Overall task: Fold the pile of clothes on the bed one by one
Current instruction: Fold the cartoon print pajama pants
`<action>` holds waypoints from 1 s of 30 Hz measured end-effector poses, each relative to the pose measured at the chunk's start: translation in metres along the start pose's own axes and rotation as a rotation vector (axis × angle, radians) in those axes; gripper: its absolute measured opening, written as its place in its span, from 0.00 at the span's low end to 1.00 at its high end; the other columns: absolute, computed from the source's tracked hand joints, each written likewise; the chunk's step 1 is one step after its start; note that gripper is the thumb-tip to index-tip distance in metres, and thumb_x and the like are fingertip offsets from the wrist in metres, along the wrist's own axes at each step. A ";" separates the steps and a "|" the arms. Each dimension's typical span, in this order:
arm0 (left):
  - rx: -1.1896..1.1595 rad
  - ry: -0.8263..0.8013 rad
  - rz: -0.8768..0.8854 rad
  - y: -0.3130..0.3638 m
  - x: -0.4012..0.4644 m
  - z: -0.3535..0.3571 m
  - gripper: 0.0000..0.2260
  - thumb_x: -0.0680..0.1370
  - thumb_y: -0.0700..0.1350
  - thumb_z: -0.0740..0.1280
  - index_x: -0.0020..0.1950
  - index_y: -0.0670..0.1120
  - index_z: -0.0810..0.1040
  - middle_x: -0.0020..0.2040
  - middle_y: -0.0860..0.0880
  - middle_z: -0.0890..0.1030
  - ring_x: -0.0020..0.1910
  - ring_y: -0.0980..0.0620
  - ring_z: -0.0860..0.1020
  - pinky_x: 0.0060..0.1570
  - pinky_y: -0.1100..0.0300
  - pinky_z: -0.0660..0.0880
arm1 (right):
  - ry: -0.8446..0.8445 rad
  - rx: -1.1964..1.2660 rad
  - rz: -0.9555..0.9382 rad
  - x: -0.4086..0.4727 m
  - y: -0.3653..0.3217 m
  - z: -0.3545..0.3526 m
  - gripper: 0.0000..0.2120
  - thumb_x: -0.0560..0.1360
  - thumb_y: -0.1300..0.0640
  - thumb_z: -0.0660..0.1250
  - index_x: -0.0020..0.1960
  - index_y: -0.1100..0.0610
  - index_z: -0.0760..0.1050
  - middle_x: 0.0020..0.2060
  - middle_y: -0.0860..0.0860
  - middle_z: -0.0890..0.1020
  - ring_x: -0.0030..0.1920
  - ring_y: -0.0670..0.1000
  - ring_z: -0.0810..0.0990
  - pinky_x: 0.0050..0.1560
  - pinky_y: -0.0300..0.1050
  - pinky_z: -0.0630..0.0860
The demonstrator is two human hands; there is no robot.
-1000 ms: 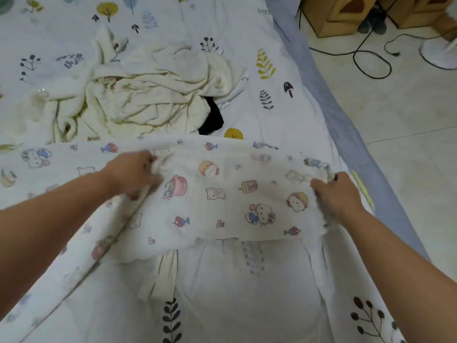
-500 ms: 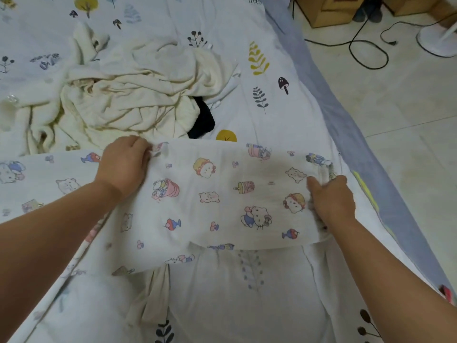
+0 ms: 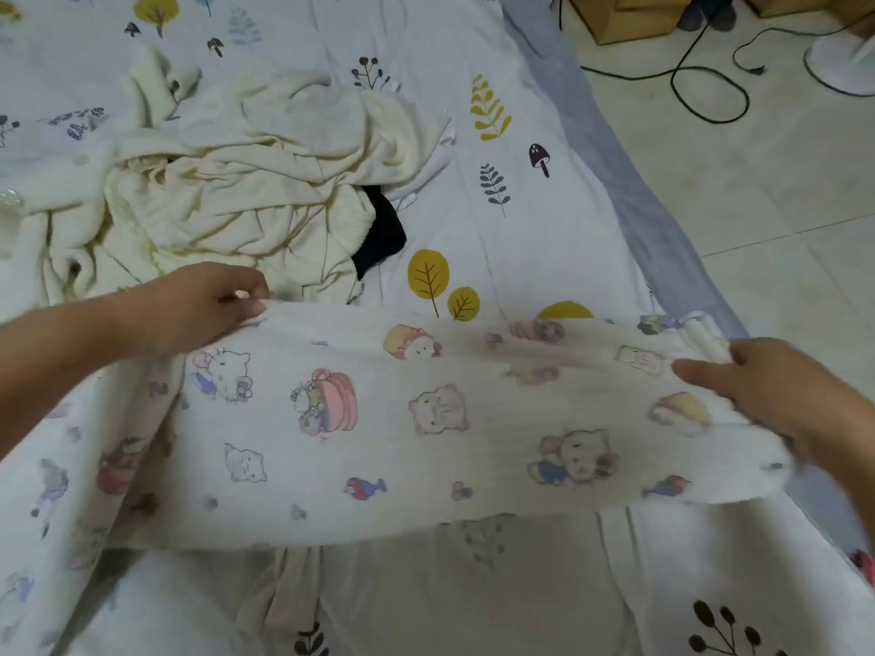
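Note:
A white muslin cloth with cartoon prints stretches across the bed in front of me, its far edge lifted. My left hand pinches that far edge at the left. My right hand grips the bunched right end of the cloth. Beyond it lies a rumpled pile of cream clothes with a black garment poking out at its right side. A beige strip of fabric hangs out from under the cloth's near edge.
The bed sheet is white with leaf and mushroom prints and ends in a grey border on the right. Past it is tiled floor with black cables, cardboard boxes and a white fan base.
Both hands have carried the cloth's edge farther from me toward the pile and spread it wider. My left hand has gone from resting over the cloth to pinching its edge.

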State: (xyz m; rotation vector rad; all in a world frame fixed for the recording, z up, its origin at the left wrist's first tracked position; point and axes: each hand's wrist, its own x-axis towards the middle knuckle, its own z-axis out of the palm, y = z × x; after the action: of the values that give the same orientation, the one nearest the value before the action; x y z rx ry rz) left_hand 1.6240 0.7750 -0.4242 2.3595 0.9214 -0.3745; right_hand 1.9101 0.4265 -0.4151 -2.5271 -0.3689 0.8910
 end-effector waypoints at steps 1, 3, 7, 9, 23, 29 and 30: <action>-0.051 -0.099 -0.014 0.002 0.001 -0.006 0.11 0.79 0.44 0.61 0.36 0.50 0.74 0.32 0.47 0.75 0.31 0.51 0.70 0.35 0.58 0.67 | -0.002 -0.064 0.007 0.000 -0.002 -0.010 0.13 0.74 0.54 0.68 0.36 0.62 0.75 0.23 0.52 0.76 0.28 0.53 0.72 0.29 0.44 0.62; -0.113 -0.194 -0.050 0.009 0.007 -0.005 0.11 0.79 0.47 0.61 0.37 0.49 0.75 0.33 0.49 0.76 0.33 0.53 0.71 0.38 0.60 0.67 | 0.016 -0.129 0.045 0.006 -0.001 -0.018 0.16 0.74 0.50 0.68 0.38 0.62 0.75 0.28 0.56 0.78 0.31 0.55 0.74 0.31 0.44 0.64; 0.262 0.159 -0.151 0.027 0.024 0.037 0.08 0.79 0.46 0.63 0.48 0.42 0.75 0.46 0.41 0.79 0.46 0.41 0.76 0.40 0.55 0.68 | 0.231 -0.202 0.148 0.024 0.005 0.013 0.22 0.74 0.47 0.68 0.55 0.66 0.71 0.53 0.65 0.77 0.53 0.64 0.75 0.48 0.52 0.68; 0.387 0.450 -0.016 0.041 0.023 0.061 0.10 0.75 0.41 0.64 0.54 0.38 0.73 0.50 0.35 0.77 0.48 0.36 0.76 0.44 0.49 0.71 | 0.437 -0.272 0.068 0.021 0.001 0.039 0.31 0.73 0.49 0.69 0.68 0.64 0.63 0.65 0.66 0.67 0.65 0.65 0.65 0.62 0.57 0.63; 0.518 0.046 -0.012 0.029 0.009 0.138 0.29 0.81 0.59 0.47 0.77 0.49 0.41 0.77 0.47 0.41 0.76 0.46 0.43 0.73 0.49 0.43 | 0.074 -0.853 -0.174 0.026 0.001 0.125 0.35 0.75 0.31 0.39 0.74 0.46 0.29 0.75 0.52 0.35 0.75 0.59 0.35 0.71 0.66 0.39; 0.304 0.592 0.137 0.019 -0.036 0.130 0.05 0.68 0.35 0.67 0.43 0.39 0.74 0.43 0.40 0.75 0.39 0.42 0.74 0.36 0.54 0.68 | 0.225 -0.735 -0.285 0.000 -0.034 0.131 0.22 0.78 0.48 0.53 0.69 0.56 0.62 0.72 0.59 0.59 0.72 0.61 0.56 0.70 0.62 0.56; 0.309 0.611 0.089 0.015 -0.049 0.131 0.07 0.66 0.35 0.66 0.43 0.40 0.73 0.43 0.40 0.75 0.38 0.42 0.73 0.35 0.54 0.66 | 0.234 -0.683 -0.350 -0.007 -0.041 0.136 0.21 0.78 0.51 0.56 0.69 0.57 0.64 0.72 0.59 0.60 0.72 0.60 0.58 0.69 0.61 0.56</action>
State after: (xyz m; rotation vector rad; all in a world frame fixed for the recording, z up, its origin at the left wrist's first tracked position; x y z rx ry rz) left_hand 1.5925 0.6613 -0.5005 2.8556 1.0744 0.2839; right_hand 1.8129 0.5013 -0.4866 -2.9721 -1.1564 0.3560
